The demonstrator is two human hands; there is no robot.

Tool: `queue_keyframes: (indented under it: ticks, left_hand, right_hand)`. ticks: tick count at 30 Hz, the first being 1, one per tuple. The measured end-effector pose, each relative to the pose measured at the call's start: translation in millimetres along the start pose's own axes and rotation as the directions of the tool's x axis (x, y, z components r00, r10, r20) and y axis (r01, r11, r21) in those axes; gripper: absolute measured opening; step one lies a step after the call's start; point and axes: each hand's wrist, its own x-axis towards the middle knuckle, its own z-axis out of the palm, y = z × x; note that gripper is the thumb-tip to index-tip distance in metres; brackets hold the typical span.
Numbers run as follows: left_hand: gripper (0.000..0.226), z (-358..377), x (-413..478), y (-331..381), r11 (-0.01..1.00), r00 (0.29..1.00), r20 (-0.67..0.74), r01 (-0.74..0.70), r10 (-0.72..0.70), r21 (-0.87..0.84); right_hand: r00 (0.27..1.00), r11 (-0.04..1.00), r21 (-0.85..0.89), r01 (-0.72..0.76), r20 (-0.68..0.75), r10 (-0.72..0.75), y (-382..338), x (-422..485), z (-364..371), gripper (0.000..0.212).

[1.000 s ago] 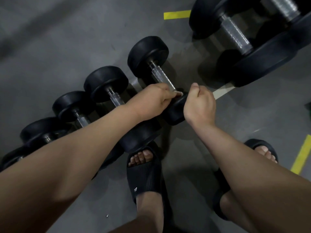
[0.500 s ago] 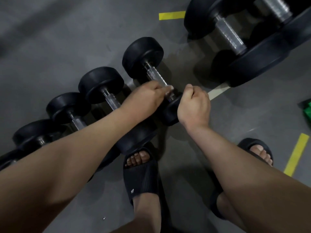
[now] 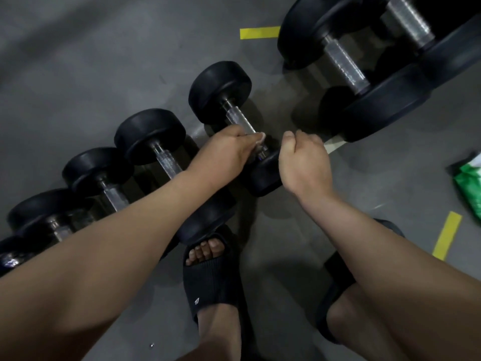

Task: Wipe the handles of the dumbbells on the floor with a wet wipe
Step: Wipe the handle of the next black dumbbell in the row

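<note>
Several black dumbbells lie in a diagonal row on the grey floor. My left hand grips the near end of the chrome handle of the rightmost small dumbbell, with a white wet wipe showing at my fingertips. My right hand is curled over the near black head of that same dumbbell. Its far head sits on the floor, and the upper part of the handle is bare.
More small dumbbells lie to the left, partly under my left forearm. Large dumbbells sit at the top right. A green packet lies at the right edge. Yellow tape marks are on the floor. My sandalled feet stand just below.
My left hand with the wipe has slid slightly up the handle, away from the near head. The view has shifted, bringing the green packet into sight. My right hand stays on the near head.
</note>
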Motion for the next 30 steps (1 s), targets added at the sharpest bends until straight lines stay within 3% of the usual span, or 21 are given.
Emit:
queue_keyframes:
  ticks: [4,8,11,14,16,20,27,30]
  left_hand:
    - [0.029,1.0,1.3,2.3,0.991,0.999,-0.05,0.011,-0.017,-0.131]
    - [0.033,-3.9,3.4,-18.3,0.991,0.981,-0.151,0.113,-0.122,-0.07]
    - [0.032,-4.7,-0.3,-23.2,0.995,0.982,-0.176,0.052,-0.067,-0.085]
    - [0.032,2.5,-4.2,-2.2,0.98,0.987,-0.13,-0.112,0.091,-0.165]
    - [0.044,5.2,-0.9,7.2,0.983,0.988,-0.058,-0.148,0.142,-0.106]
    - [0.038,-1.9,16.5,2.1,0.998,0.998,0.046,-0.035,0.033,0.054]
    - [0.037,0.1,23.6,-9.2,0.998,0.997,-0.041,0.068,-0.068,0.006]
    - [0.038,4.6,16.3,0.5,0.999,0.999,0.029,-0.027,0.025,0.041]
  right_hand:
    - [0.982,0.97,-0.154,0.19,0.031,-0.187,-1.1,-22.5,2.8,0.065]
    - [0.981,0.982,-0.081,0.169,-0.082,-0.175,4.1,-18.5,8.3,0.058]
    - [0.984,0.989,-0.04,0.14,-0.105,-0.143,7.9,-9.6,8.2,0.058]
    - [0.987,0.993,-0.005,0.122,-0.107,-0.121,11.3,-3.7,7.3,0.061]
    - [0.986,0.992,0.007,0.123,-0.112,-0.122,12.3,-4.0,7.6,0.061]
    - [0.99,0.992,0.026,0.127,-0.061,-0.125,11.7,-5.0,2.7,0.064]
    - [0.969,0.994,-0.027,0.107,0.225,-0.099,18.4,-18.4,-19.8,0.127]
    - [0.966,0.993,-0.049,0.103,0.241,-0.088,17.2,-15.6,-20.3,0.138]
